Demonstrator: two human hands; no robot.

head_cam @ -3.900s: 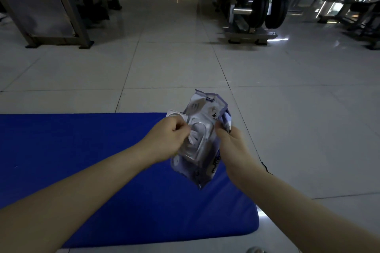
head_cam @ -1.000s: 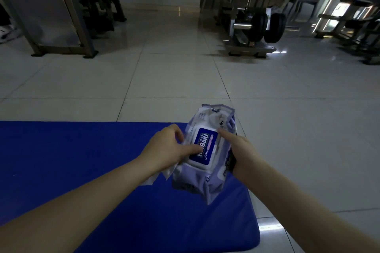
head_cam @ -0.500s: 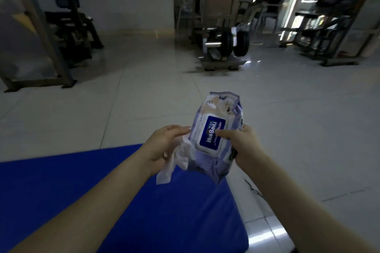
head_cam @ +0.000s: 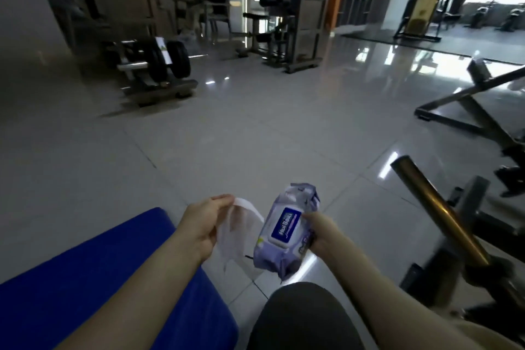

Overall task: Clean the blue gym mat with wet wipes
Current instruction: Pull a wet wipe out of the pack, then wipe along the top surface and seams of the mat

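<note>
The blue gym mat [head_cam: 85,287] lies on the tiled floor at the lower left, its right end reaching under my left forearm. My left hand [head_cam: 203,224] pinches a white wet wipe [head_cam: 238,233] that hangs loose from its fingers. My right hand [head_cam: 319,233] grips a pale purple pack of wet wipes [head_cam: 287,230], its blue-labelled lid closed and facing up. Both hands hover over the floor just right of the mat's end.
My dark-clothed knee [head_cam: 301,318] fills the bottom centre. A brass-coloured bar [head_cam: 437,207] and a dark machine frame [head_cam: 468,105] stand close on the right. A weight-plate rack [head_cam: 159,65] and other gym machines [head_cam: 284,28] stand further back on the glossy tiles.
The wipe has come free of the pack, the lid is closed, and my hands have drawn apart. The view has swung right, so the mat now sits at the lower left.
</note>
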